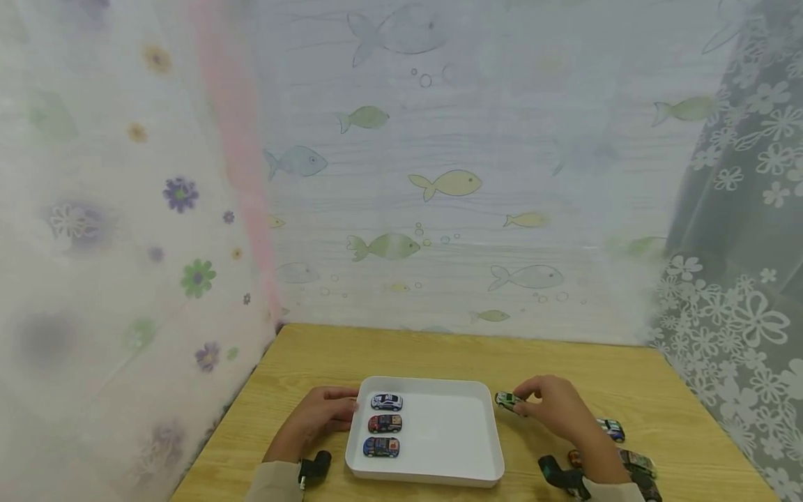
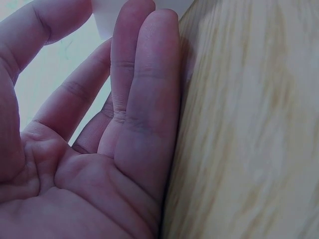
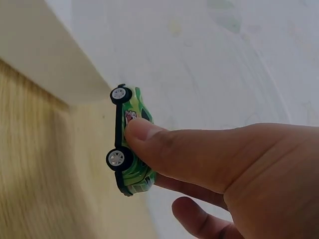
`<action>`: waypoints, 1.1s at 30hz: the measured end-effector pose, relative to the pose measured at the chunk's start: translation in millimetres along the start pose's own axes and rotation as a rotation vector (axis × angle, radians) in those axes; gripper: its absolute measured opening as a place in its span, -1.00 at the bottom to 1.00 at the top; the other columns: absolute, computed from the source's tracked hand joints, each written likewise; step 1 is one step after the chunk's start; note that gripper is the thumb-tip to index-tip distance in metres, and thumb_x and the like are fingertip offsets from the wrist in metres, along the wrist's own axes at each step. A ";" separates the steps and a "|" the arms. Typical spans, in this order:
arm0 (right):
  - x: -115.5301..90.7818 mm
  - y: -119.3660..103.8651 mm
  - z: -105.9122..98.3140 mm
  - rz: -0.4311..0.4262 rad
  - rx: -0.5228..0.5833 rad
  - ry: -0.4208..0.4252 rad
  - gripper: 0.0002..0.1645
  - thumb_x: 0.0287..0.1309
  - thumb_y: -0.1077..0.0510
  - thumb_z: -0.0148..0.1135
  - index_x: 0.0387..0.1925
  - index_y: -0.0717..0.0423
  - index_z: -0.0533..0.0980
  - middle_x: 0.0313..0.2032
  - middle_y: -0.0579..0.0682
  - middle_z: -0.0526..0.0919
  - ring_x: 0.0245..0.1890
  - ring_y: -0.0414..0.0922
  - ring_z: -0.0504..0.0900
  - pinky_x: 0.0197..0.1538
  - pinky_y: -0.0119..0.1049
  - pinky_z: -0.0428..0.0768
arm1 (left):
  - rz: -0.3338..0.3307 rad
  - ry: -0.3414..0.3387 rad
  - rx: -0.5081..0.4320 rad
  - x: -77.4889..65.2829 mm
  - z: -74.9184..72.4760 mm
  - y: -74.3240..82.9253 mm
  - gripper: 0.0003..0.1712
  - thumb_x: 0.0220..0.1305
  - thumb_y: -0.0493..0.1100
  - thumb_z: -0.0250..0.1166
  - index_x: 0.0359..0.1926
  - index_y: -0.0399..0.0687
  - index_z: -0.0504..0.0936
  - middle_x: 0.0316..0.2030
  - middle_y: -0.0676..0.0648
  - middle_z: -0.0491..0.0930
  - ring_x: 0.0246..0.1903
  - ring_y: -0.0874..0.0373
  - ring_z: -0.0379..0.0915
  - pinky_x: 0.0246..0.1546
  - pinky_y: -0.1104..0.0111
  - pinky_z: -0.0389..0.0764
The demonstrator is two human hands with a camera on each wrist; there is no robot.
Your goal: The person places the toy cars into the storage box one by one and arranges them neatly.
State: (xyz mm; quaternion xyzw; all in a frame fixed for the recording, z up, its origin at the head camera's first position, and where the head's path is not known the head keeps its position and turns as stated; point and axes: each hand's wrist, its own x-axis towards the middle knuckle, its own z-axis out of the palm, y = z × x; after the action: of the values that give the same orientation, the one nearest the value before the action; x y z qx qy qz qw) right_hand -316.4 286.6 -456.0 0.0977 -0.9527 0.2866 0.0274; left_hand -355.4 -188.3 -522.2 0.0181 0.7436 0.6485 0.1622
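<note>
Right grip point(image 1: 555, 410) is clamped on small green-patterned toy car point(image 1: 505, 399) | white rectangular tray point(image 1: 445, 434) lies left of that grip, bearing three printed toy cars point(image 1: 385, 423) | left grip point(image 1: 316, 416), fingers apart, touches tray's left rim

A fish-print curtain point(image 1: 389, 209) hangs behind the wood-grain tabletop's point(image 1: 439, 352) far edge; a flower-print curtain point(image 1: 113, 279) lines its left edge, a grey floral curtain point(image 1: 734, 293) its right.
</note>
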 end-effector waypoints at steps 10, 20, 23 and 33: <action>11.6 -25.5 1.0 -0.052 -0.003 0.020 -0.85 0.08 0.08 0.58 -0.27 -0.15 0.77 -0.21 -0.20 0.76 -0.10 -0.03 0.64 -0.09 -0.06 0.65 | -0.003 -0.010 -0.004 1.2 0.9 3.2 -0.34 0.27 -0.06 0.48 0.32 -0.26 0.59 0.02 -0.19 0.75 -0.19 0.07 0.74 -0.17 0.23 0.79; 27.6 -42.2 17.2 -0.093 0.030 0.014 -0.84 0.06 0.09 0.60 -0.30 -0.21 0.77 -0.23 -0.27 0.74 -0.08 -0.05 0.63 -0.06 -0.09 0.66 | -0.012 -0.005 0.001 -2.2 1.6 3.5 -0.38 0.29 -0.09 0.47 0.30 -0.26 0.60 0.03 -0.20 0.75 -0.19 0.06 0.74 -0.17 0.24 0.79; 31.8 -48.8 22.0 -0.085 0.044 0.007 -0.84 0.05 0.11 0.61 -0.31 -0.20 0.77 -0.23 -0.27 0.74 -0.11 -0.10 0.62 -0.11 -0.17 0.65 | -0.009 -0.001 -0.001 -3.1 1.6 3.6 -0.37 0.29 -0.10 0.46 0.31 -0.28 0.59 0.02 -0.21 0.75 -0.20 0.07 0.74 -0.17 0.24 0.79; 43.3 -61.6 40.7 -0.091 0.107 -0.047 -0.82 0.02 0.19 0.61 -0.30 -0.07 0.78 -0.35 -0.20 0.70 -0.39 -0.21 0.57 -0.39 -0.36 0.59 | -0.017 0.008 -0.009 0.2 1.2 1.8 -0.36 0.27 -0.09 0.47 0.31 -0.26 0.60 -0.01 -0.19 0.76 -0.23 0.08 0.73 -0.16 0.23 0.79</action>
State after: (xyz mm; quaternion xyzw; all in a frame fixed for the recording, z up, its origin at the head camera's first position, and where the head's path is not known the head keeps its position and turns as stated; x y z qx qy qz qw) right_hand -346.2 206.5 -451.9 0.1489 -0.9309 0.3333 0.0127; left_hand -355.6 -186.8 -520.6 0.0084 0.7412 0.6506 0.1651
